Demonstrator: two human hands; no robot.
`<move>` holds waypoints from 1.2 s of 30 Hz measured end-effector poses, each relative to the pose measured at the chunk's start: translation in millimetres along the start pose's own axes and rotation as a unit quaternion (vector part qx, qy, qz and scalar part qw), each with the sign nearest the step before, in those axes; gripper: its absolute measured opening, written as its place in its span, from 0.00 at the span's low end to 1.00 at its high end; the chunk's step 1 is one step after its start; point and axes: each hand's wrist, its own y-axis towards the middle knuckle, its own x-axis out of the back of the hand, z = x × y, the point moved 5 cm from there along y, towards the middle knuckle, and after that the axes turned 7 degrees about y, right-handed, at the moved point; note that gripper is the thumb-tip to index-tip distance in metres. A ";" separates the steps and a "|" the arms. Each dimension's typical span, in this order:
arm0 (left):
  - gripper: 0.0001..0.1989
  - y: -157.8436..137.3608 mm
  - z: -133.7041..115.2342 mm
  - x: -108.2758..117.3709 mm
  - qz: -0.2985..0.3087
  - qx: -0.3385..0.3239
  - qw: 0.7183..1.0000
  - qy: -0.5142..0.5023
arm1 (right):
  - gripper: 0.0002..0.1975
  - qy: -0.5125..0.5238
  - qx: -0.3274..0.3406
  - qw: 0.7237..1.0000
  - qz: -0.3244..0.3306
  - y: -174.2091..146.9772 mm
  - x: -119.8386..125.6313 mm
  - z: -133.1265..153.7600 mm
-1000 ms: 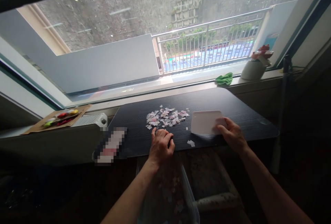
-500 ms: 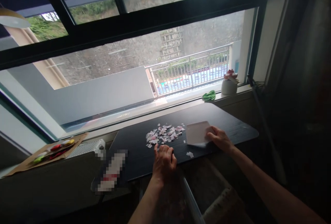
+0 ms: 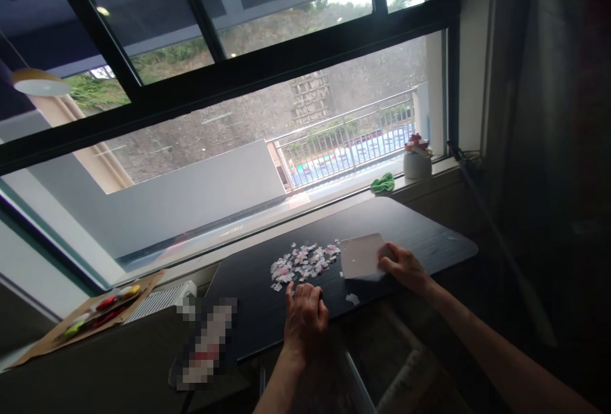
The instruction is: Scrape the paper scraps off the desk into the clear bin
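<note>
A shallow white rectangular tray (image 3: 361, 256) is tilted over the dark table (image 3: 382, 216), its inner face towards me. My right hand (image 3: 402, 267) grips its right edge, thumb in front and fingers curled behind. Left of the tray lies a loose pile of small white and pinkish paper scraps (image 3: 304, 262), close to the tray's left edge. My left hand (image 3: 305, 312) rests at the table's near edge just below the pile, holding nothing I can see. Its fingers lie bent on the tabletop, the little finger apart. One larger scrap (image 3: 352, 299) lies below the tray.
A large window stands behind the table. On its sill are a green cloth (image 3: 382, 183) and a pale jar (image 3: 417, 162) with a reddish top. A blurred-out item (image 3: 207, 344) lies at the table's left end. Brown cardboard (image 3: 95, 315) with colourful pieces sits further left.
The head view has tilted up and shifted slightly, so the window sits lower in the picture. Both hands, the tray and the paper pile keep nearly the same places on the table.
</note>
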 end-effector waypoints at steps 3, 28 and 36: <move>0.10 -0.8 2.2 -3.1 0.010 -0.001 1.000 -0.003 | 0.05 0.006 -0.001 1.000 0.003 -1.0 -0.7 -0.7; 0.10 0.0 1.7 0.1 0.022 0.015 1.000 -0.007 | 0.13 -0.286 -0.011 0.930 0.230 -81.2 5.5 40.6; 0.09 -0.1 1.5 0.5 0.029 0.016 0.999 -0.013 | 0.16 -0.336 -0.081 0.878 0.330 -109.4 -5.4 6.8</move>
